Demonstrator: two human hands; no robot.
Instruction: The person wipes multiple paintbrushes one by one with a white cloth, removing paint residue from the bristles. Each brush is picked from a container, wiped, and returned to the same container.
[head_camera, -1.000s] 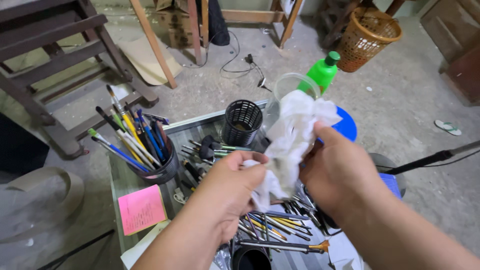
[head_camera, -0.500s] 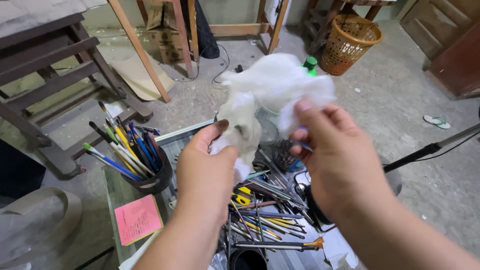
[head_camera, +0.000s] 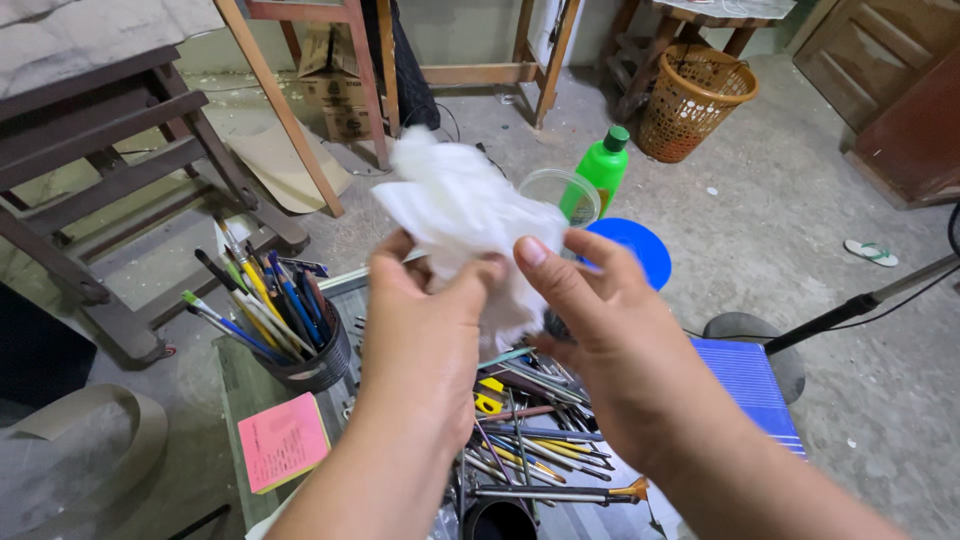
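both hands are raised above the cluttered surface (head_camera: 232, 385), and together they hold a crumpled white cloth (head_camera: 465, 215). the left hand (head_camera: 425, 335) pinches the lower edge of the cloth between thumb and curled fingers, closed firmly on it. the right hand (head_camera: 600, 340) is also closed, its thumb pressing into the folds from the side; behind it sits a clear plastic jar (head_camera: 560, 195), and it appears this hand grips the jar by its lower part, though the fingers there are hidden, so i cannot tell for sure. the cloth bulges up and over the jar's near side, touching its rim.

below the hands lies a heap of paint brushes and pens (head_camera: 530, 430), a dark mesh cup of brushes and pencils (head_camera: 300, 350) to the left, and a pink notepad (head_camera: 283, 440) near the edge. a green bottle (head_camera: 603, 165) and a blue lid (head_camera: 630, 245) sit beyond the jar, and a woven basket (head_camera: 695, 100) stands on the floor, well apart.

judging by the grip, the work in hand looks like wiping the jar with the cloth. to do it well, i would keep the jar steady in the right hand and let the left do the moving, bunching the cloth enough to give a firm pad, and turn the jar a little at a time so no part is missed. holding it over the surface seems wise, since a slip would land on the brushes.
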